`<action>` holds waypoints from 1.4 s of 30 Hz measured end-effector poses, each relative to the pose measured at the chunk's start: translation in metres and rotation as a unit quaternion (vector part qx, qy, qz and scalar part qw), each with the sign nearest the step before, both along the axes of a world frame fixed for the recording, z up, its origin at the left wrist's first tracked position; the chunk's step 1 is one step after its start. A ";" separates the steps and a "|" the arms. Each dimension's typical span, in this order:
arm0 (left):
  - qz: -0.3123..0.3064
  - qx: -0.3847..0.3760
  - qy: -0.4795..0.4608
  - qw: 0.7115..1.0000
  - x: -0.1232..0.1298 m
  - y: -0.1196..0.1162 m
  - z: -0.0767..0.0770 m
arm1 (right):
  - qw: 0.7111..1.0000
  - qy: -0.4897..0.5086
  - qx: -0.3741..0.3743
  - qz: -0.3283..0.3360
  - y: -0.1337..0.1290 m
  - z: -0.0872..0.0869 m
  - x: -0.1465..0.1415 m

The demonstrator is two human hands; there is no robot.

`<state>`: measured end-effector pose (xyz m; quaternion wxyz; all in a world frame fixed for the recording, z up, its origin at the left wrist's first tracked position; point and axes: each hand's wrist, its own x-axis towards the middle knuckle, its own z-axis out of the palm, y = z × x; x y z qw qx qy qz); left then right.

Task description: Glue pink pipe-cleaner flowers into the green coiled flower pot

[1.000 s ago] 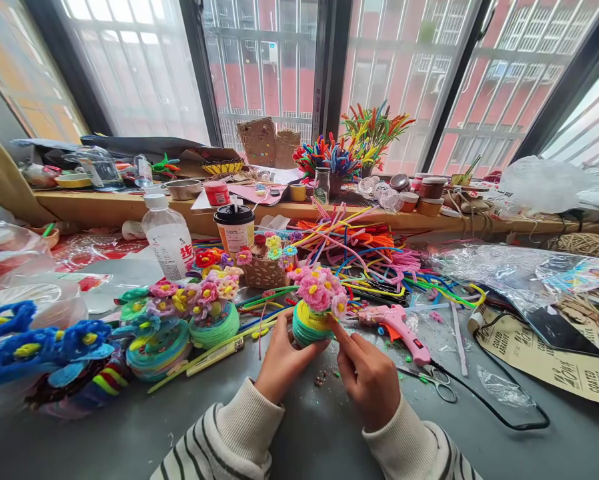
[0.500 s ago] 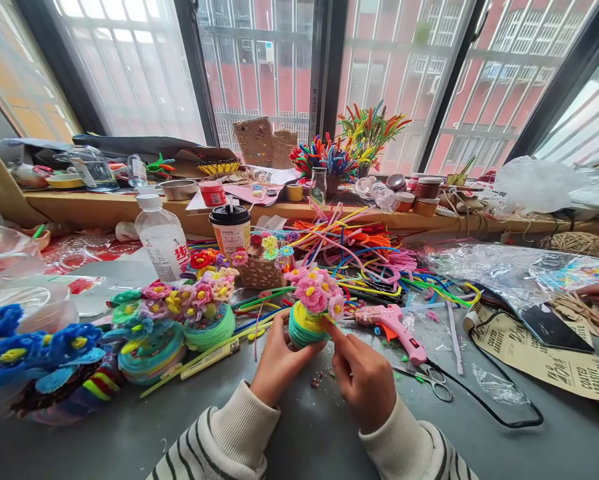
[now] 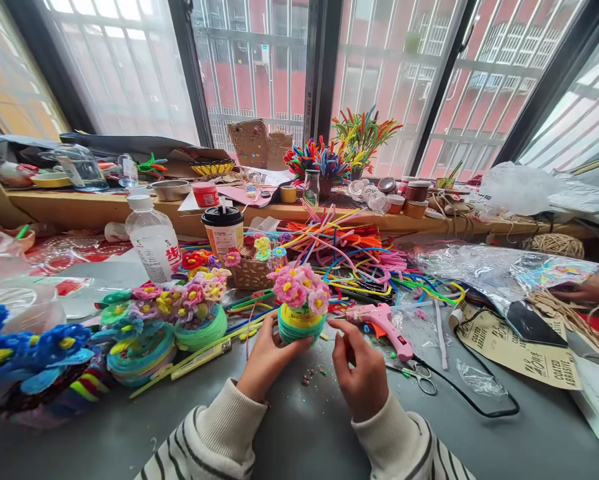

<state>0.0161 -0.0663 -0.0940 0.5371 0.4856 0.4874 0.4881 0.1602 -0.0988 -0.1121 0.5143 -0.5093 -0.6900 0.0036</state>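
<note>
My left hand (image 3: 274,357) is wrapped round a small yellow and teal flowerpot (image 3: 302,327), its thumb across the front. Pink pipe-cleaner flowers (image 3: 299,288) with yellow centres rise from the pot. To the right, apart from the pot, is my right hand (image 3: 362,367), fingers loosely bent and spread, the index pointing toward it; I see nothing in them. A pink glue gun (image 3: 387,327) lies just beyond that hand, with scissors (image 3: 419,379) beside it. Small brown and green bits (image 3: 307,377) lie on the grey table (image 3: 309,433) between my hands.
Finished-looking flowerpots (image 3: 199,327) and blue flowers (image 3: 39,353) stand at left. A water bottle (image 3: 152,243), lidded cup (image 3: 223,233) and loose pipe cleaners (image 3: 349,247) lie behind. The glue gun's black cord (image 3: 479,407) loops rightward. Another person's hand (image 3: 589,289) shows at the right edge.
My right index finger has come away from the pot's rim, and the right hand has drawn back. My left hand still holds the pot. Another person's hand shows more clearly at right.
</note>
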 end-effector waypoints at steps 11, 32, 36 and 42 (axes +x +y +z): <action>-0.101 -0.027 -0.096 0.990 -0.022 0.006 0.006 | 0.982 0.070 -0.158 0.080 0.004 -0.006 -0.006; -0.062 0.080 0.181 0.978 -0.025 0.013 -0.010 | 0.979 0.010 -0.193 0.072 0.013 -0.022 -0.009; -0.042 0.105 0.208 0.971 -0.025 0.013 -0.013 | 0.981 0.003 -0.184 0.065 0.014 -0.026 -0.009; -0.026 0.090 0.188 0.978 -0.023 0.007 -0.006 | 0.980 -0.015 -0.192 0.055 0.013 -0.025 -0.010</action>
